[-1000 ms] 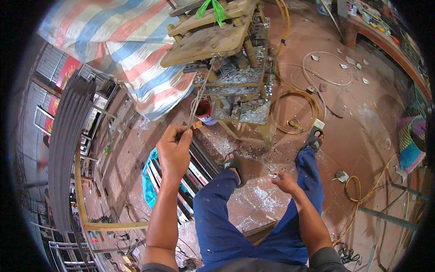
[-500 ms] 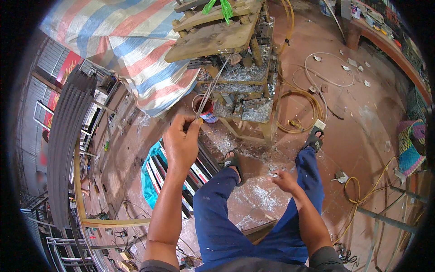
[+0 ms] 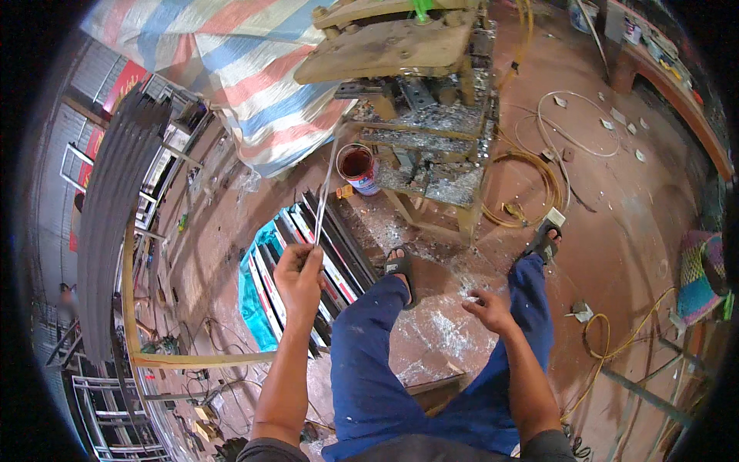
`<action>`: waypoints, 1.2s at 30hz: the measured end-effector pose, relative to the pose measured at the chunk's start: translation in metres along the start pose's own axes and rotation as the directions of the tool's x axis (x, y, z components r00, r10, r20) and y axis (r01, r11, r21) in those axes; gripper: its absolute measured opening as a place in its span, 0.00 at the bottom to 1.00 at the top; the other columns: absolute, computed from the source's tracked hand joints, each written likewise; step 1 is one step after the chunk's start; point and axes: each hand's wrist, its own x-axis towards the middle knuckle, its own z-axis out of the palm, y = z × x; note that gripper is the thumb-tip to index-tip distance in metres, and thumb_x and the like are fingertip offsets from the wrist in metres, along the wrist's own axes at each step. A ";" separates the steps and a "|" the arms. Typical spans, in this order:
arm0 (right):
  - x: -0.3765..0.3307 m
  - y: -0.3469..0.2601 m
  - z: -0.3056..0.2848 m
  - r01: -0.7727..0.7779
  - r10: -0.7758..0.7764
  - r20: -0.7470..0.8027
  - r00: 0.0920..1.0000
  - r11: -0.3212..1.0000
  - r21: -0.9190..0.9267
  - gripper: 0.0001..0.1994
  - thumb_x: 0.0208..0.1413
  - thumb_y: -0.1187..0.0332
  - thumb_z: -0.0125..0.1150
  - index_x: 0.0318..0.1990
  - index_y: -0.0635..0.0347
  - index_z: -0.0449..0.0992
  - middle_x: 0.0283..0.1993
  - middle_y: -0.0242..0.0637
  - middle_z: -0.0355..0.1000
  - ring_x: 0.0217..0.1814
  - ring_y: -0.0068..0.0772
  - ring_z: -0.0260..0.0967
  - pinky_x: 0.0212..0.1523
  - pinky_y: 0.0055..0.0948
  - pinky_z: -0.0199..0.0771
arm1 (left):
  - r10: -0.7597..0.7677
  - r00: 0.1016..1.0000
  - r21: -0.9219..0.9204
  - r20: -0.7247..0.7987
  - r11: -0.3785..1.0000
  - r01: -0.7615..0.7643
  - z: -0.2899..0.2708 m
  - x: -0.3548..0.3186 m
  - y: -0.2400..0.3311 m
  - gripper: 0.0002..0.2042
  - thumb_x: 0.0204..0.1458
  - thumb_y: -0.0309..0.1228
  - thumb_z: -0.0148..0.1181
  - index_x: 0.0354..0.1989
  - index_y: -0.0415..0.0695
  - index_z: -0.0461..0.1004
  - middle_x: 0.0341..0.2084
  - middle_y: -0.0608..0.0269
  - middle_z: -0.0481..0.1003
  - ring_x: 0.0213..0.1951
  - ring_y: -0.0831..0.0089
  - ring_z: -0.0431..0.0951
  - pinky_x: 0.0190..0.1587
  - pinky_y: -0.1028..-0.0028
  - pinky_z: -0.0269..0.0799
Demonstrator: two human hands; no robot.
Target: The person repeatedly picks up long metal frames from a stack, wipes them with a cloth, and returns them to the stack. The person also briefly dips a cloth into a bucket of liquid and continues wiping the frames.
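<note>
My left hand (image 3: 299,269) is closed in a pinch on the lower ends of a few long, thin, pale rods (image 3: 326,181). They rise from my fingers, tilted slightly right; their far ends are blurred. Beneath that hand, dark metal bars with white and red faces (image 3: 336,269) lie on a turquoise sheet (image 3: 252,304). My right hand (image 3: 489,311) hovers above the floor between my legs, fingers loosely bent and apart, holding nothing I can see. Just right of the rods stands an open can (image 3: 362,182) with reddish-brown inside.
A metal workbench (image 3: 419,131) littered with shavings stands ahead, topped by a worn board (image 3: 385,55). Left of it hangs a striped tarp (image 3: 265,100). A coiled yellow hose (image 3: 531,219) lies right of the bench. Long dark bars (image 3: 115,223) rise at left, beside a yellowish frame (image 3: 200,360).
My left hand has moved down toward me with the rods, away from the bench and can. The right hand's fingers have loosened slightly. My view has shifted a little left.
</note>
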 end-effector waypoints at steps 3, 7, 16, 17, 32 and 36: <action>0.001 -0.013 0.000 0.026 -0.025 -0.003 1.000 0.999 0.035 0.34 0.61 0.46 0.68 0.62 0.69 0.76 0.48 0.59 0.81 0.48 0.51 0.81 0.50 0.43 0.79 | -0.173 0.980 -0.192 -0.098 0.970 0.152 -0.011 0.011 -0.052 0.07 0.65 0.28 0.63 0.37 0.37 0.76 0.20 0.68 0.72 0.16 0.84 0.67 0.17 0.78 0.60; 0.006 -0.016 0.007 -0.013 0.009 0.067 0.998 0.999 0.052 0.32 0.62 0.49 0.69 0.64 0.67 0.75 0.47 0.55 0.82 0.47 0.44 0.81 0.48 0.40 0.79 | -0.332 0.940 -0.117 -0.081 0.940 0.321 -0.004 0.072 -0.142 0.07 0.63 0.29 0.62 0.38 0.37 0.77 0.19 0.66 0.72 0.15 0.80 0.67 0.16 0.75 0.59; 0.042 -0.021 0.026 -0.139 0.140 0.132 0.981 0.990 -0.015 0.28 0.61 0.62 0.73 0.64 0.67 0.74 0.41 0.37 0.78 0.44 0.27 0.75 0.49 0.29 0.75 | -0.596 0.803 -0.231 0.019 0.778 0.584 0.094 0.299 -0.356 0.10 0.56 0.31 0.64 0.26 0.39 0.76 0.20 0.59 0.76 0.17 0.66 0.75 0.18 0.64 0.65; 0.044 -0.025 0.025 -0.176 0.177 0.147 0.973 0.984 -0.018 0.28 0.61 0.61 0.73 0.65 0.65 0.74 0.42 0.37 0.78 0.44 0.28 0.74 0.49 0.29 0.74 | -0.665 0.747 -0.317 -0.014 0.711 0.627 0.104 0.317 -0.368 0.08 0.57 0.31 0.62 0.28 0.40 0.78 0.22 0.59 0.77 0.19 0.65 0.77 0.19 0.64 0.67; 0.080 -0.106 0.039 -0.343 0.351 0.131 0.927 0.936 -0.080 0.25 0.63 0.69 0.67 0.67 0.66 0.73 0.46 0.40 0.82 0.50 0.29 0.77 0.55 0.31 0.76 | -0.741 0.672 0.788 -0.008 0.409 0.461 0.059 0.121 -0.532 0.31 0.56 0.56 0.67 0.50 0.38 0.73 0.45 0.39 0.83 0.49 0.45 0.84 0.52 0.54 0.81; 0.081 -0.100 0.045 -0.343 0.371 0.106 0.923 0.915 -0.211 0.24 0.64 0.69 0.67 0.66 0.66 0.74 0.45 0.43 0.82 0.48 0.30 0.78 0.53 0.30 0.77 | -0.708 0.705 0.741 -0.049 0.447 0.501 0.067 0.098 -0.548 0.32 0.55 0.59 0.66 0.50 0.41 0.69 0.44 0.40 0.82 0.49 0.43 0.84 0.50 0.49 0.80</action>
